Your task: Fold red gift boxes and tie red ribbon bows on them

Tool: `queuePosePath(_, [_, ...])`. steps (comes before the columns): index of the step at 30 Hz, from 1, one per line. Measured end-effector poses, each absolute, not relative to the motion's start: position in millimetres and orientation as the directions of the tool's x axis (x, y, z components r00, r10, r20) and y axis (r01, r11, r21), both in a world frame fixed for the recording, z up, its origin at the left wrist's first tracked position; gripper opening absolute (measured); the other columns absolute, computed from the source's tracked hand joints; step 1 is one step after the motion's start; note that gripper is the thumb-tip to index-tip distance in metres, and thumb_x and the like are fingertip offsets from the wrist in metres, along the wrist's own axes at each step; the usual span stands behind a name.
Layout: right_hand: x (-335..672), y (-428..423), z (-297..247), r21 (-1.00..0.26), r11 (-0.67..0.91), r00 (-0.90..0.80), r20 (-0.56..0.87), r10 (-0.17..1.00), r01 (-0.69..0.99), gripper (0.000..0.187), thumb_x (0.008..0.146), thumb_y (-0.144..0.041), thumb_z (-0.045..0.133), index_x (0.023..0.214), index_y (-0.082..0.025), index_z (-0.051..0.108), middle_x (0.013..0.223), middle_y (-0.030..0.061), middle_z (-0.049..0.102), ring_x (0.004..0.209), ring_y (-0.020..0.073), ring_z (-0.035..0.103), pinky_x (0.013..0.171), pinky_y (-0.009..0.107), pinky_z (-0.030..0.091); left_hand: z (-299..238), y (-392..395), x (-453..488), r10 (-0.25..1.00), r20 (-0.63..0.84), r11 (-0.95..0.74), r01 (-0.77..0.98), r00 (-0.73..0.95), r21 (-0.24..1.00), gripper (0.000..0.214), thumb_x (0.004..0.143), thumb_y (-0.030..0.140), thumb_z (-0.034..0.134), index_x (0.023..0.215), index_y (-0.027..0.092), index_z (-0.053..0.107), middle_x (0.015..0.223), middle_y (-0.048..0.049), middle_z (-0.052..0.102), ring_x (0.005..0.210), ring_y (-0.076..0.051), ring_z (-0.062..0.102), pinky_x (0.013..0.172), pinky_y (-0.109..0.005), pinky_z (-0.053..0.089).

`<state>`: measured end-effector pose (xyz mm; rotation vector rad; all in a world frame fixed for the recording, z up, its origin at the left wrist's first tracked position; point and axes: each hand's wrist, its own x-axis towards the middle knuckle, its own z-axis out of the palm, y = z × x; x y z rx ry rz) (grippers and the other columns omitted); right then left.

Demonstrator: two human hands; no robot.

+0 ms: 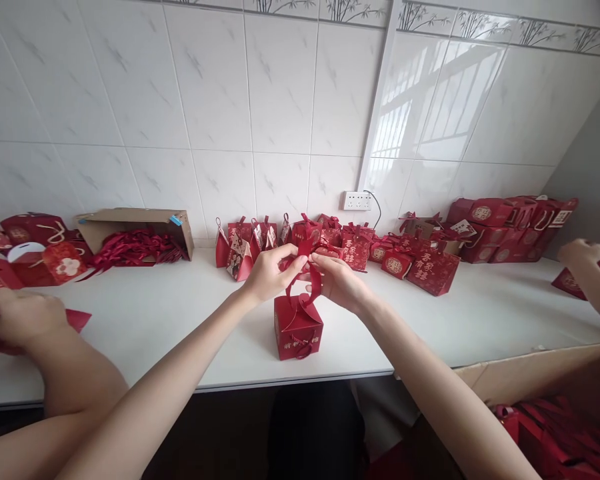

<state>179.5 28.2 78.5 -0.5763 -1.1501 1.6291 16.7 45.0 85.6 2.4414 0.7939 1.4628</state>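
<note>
A small red gift box (299,327) with gold lettering stands upright near the front edge of the white table. Red ribbon (314,288) rises in loops from its top. Just above the box, my left hand (279,270) pinches the ribbon between thumb and fingers. Facing it, my right hand (337,280) grips the same ribbon, its fingertips close to those of my left. A thin red cord with a knot hangs on the front of the box. The ribbon's crossing is partly hidden behind my fingers.
Several decorated red boxes (350,247) line the wall. A cardboard box of red ribbons (185,233) stands left, stacked red boxes (490,243) right. Other people's hands (27,317) work at both sides. A carton (555,373) of red items sits lower right.
</note>
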Motion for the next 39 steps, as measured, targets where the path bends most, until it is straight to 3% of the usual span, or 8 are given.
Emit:
queuePosePath(5, [177, 35, 84, -0.873, -0.204, -0.423, 0.002, 0.906, -0.443, 0.007, 0.078, -0.018, 0.057, 0.073, -0.015, 0.060, 0.069, 0.0006, 0.060, 0.061, 0.0124, 0.060, 0.062, 0.027, 0.054, 88, 44, 17, 0.553, 0.726, -0.833, 0.291, 0.409, 0.471, 0.022, 0.085, 0.034, 0.049, 0.079, 0.017, 0.061, 0.075, -0.0015, 0.066, 0.069, -0.014, 0.063, 0.064, -0.024, 0.048])
queuePosePath(9, [174, 40, 87, -0.871, -0.096, -0.368, 0.101, 0.924, -0.482, 0.015, 0.075, -0.009, 0.056, 0.063, -0.016, 0.057, 0.062, -0.0013, 0.058, 0.059, 0.0102, 0.057, 0.069, 0.026, 0.054, 88, 41, 19, 0.558, 0.710, -0.828, 0.241, 0.429, 0.506, 0.019, 0.085, 0.032, 0.050, 0.079, 0.017, 0.060, 0.075, -0.0014, 0.066, 0.066, -0.014, 0.064, 0.066, -0.025, 0.049])
queuePosePath(13, [173, 42, 84, -0.874, -0.002, -0.309, 0.170, 0.936, -0.487, 0.009, 0.071, -0.015, 0.064, 0.063, -0.015, 0.062, 0.061, -0.0008, 0.060, 0.063, 0.0106, 0.059, 0.071, 0.024, 0.053, 89, 38, 19, 0.499, 0.762, -0.866, 0.249, 0.413, 0.433, 0.018, 0.084, 0.029, 0.049, 0.077, 0.017, 0.061, 0.076, -0.0027, 0.066, 0.067, -0.014, 0.062, 0.067, -0.026, 0.049])
queuePosePath(16, [170, 44, 80, -0.852, 0.034, -0.244, 0.188, 0.951, -0.523, 0.006, 0.065, -0.016, 0.070, 0.067, -0.013, 0.065, 0.061, -0.0011, 0.062, 0.059, 0.0094, 0.057, 0.067, 0.023, 0.052, 89, 37, 18, 0.446, 0.794, -0.894, 0.250, 0.412, 0.372, 0.018, 0.084, 0.026, 0.049, 0.076, 0.017, 0.062, 0.077, -0.0038, 0.066, 0.072, -0.015, 0.061, 0.070, -0.028, 0.048])
queuePosePath(21, [164, 48, 73, -0.804, 0.086, -0.060, 0.149, 0.987, -0.589, 0.020, 0.056, -0.011, 0.075, 0.072, -0.016, 0.064, 0.068, -0.0019, 0.067, 0.063, 0.0101, 0.061, 0.065, 0.022, 0.052, 85, 37, 17, 0.422, 0.819, -0.906, 0.222, 0.388, 0.361, 0.015, 0.082, 0.024, 0.051, 0.076, 0.017, 0.063, 0.076, -0.0041, 0.067, 0.081, -0.017, 0.062, 0.078, -0.030, 0.048])
queuePosePath(27, [170, 45, 75, -0.726, 0.310, 0.188, 0.247, 0.951, -0.613, 0.026, 0.050, -0.012, 0.075, 0.070, -0.020, 0.060, 0.067, -0.0031, 0.063, 0.065, 0.0103, 0.061, 0.066, 0.023, 0.050, 74, 39, 18, 0.613, 0.770, -0.788, 0.059, 0.177, 0.613, 0.019, 0.081, 0.032, 0.056, 0.085, 0.016, 0.066, 0.095, -0.0075, 0.069, 0.096, -0.019, 0.063, 0.087, -0.032, 0.049])
queuePosePath(32, [188, 42, 67, -0.753, 0.504, 0.369, 0.364, 0.855, -0.424, 0.024, 0.051, -0.021, 0.075, 0.067, -0.021, 0.057, 0.066, -0.0032, 0.058, 0.066, 0.0120, 0.056, 0.065, 0.027, 0.048, 54, 47, 15, 0.813, 0.568, -0.582, -0.238, -0.129, 0.778, 0.022, 0.072, 0.037, 0.068, 0.076, 0.015, 0.066, 0.082, -0.0059, 0.069, 0.077, -0.017, 0.066, 0.075, -0.032, 0.054])
queuePosePath(39, [216, 39, 35, -0.811, 0.527, 0.480, 0.366, 0.797, -0.255, 0.019, 0.054, -0.020, 0.069, 0.066, -0.020, 0.054, 0.059, -0.0073, 0.048, 0.054, 0.0070, 0.041, 0.056, 0.022, 0.036, 30, 46, -4, 0.902, 0.277, -0.419, -0.510, -0.332, 0.752, 0.023, 0.056, 0.027, 0.078, 0.064, 0.013, 0.061, 0.064, 0.0011, 0.060, 0.061, -0.010, 0.061, 0.070, -0.029, 0.053])
